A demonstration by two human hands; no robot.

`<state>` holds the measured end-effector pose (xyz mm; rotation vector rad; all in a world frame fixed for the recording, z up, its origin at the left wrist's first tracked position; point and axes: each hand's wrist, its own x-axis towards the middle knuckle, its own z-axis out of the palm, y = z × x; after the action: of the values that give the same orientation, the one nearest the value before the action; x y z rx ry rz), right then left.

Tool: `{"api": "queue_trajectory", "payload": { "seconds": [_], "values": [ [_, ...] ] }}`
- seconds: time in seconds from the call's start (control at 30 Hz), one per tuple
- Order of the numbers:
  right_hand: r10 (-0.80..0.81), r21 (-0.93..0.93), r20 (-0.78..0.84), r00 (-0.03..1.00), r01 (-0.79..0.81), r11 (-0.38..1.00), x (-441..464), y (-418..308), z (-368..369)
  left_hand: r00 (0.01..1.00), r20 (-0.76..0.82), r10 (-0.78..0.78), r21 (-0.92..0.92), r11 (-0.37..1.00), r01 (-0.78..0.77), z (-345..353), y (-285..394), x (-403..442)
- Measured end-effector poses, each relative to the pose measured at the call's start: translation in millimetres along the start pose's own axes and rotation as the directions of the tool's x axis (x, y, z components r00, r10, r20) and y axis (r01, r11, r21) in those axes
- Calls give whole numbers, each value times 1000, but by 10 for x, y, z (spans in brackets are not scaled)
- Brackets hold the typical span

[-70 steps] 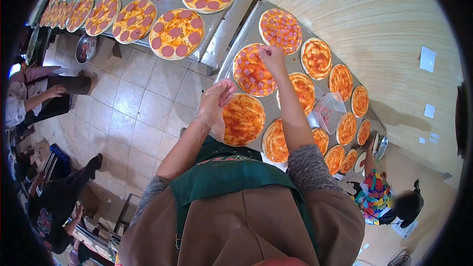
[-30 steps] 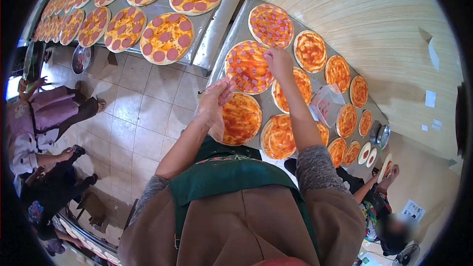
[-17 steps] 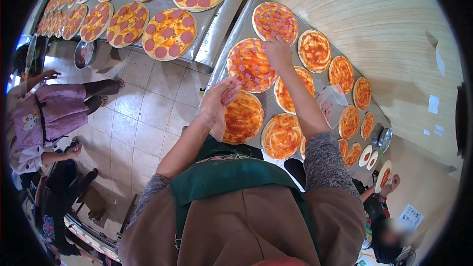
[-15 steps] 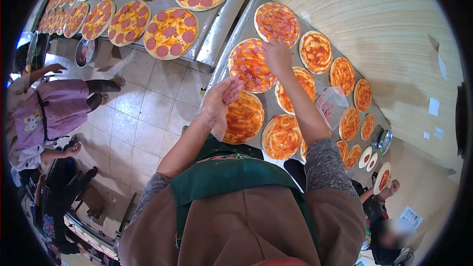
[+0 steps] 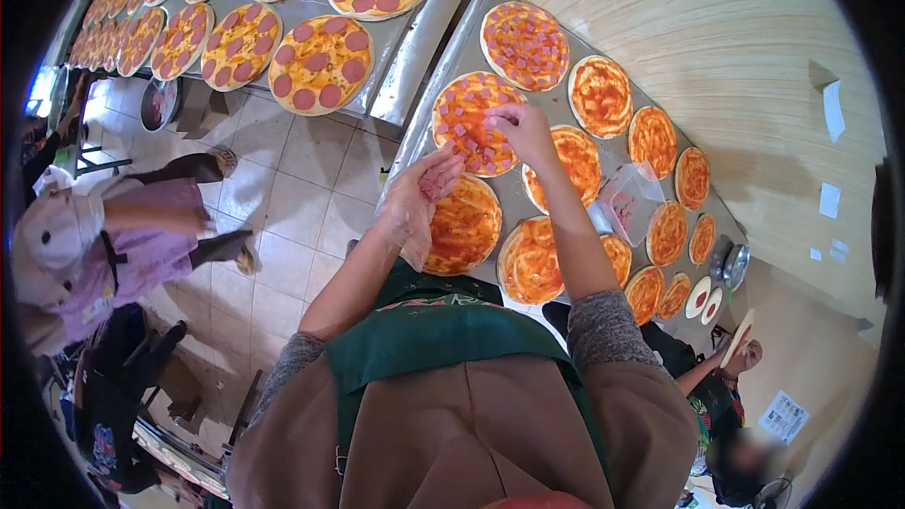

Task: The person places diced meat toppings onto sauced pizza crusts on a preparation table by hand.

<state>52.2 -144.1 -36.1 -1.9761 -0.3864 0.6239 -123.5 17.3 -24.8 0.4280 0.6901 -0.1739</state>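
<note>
Resting in the cupped, open left hand (image 5: 413, 196), pink meat bits (image 5: 434, 185) are apparently kept within reach of the right hand (image 5: 524, 134), whose fingertips are pinched together above a partly topped pizza (image 5: 471, 121) on the metal table (image 5: 512, 198); whether anything is gripped cannot be told. Beyond, a sheet's print (image 5: 784, 417) is unreadable.

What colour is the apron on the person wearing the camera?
The apron is dark green, clearest in the head view.

Your round, red-sauced pizza (image 5: 468, 123) is lying flat on the metal table (image 5: 460, 58), bearing scattered pink cubes (image 5: 471, 144); pink bits (image 5: 432, 189) are resting in your left hand (image 5: 415, 191).
</note>
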Motion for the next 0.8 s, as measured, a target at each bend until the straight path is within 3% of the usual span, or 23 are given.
{"api": "queue_trajectory", "payload": {
  "seconds": [0.03, 0.23, 0.43, 0.53, 0.63, 0.73, 0.8],
  "values": [
    [21, -5, -23, 1000, -21, 1000, 34, 41, -21, 1000, 6, 2, 3, 1000, -2, -5, 10, -1],
    [-124, -511, 94, 988, 155, 846, 143, 82, 148, 999, 19, 27, -3, 1000, -27, -26, 68, -17],
    [-87, -593, 58, 995, 104, 799, 223, -62, 271, 997, 72, 31, -182, 983, -18, 42, 130, -91],
    [-232, -670, 1, 973, 173, 722, 192, -129, 320, 992, 116, 52, -268, 963, -19, -1, 129, -35],
    [-327, -542, 30, 945, 290, 789, -39, -440, 338, 990, 112, 89, -286, 957, -54, 15, 140, 0],
    [-226, -282, 155, 962, 262, 923, -425, -762, 444, 982, 151, 115, -294, 953, -67, -25, 132, 45],
    [-317, -418, 102, 943, 330, 846, -551, -763, 528, 972, 188, 141, -281, 956, -84, -5, 143, 49]
  ]
}}
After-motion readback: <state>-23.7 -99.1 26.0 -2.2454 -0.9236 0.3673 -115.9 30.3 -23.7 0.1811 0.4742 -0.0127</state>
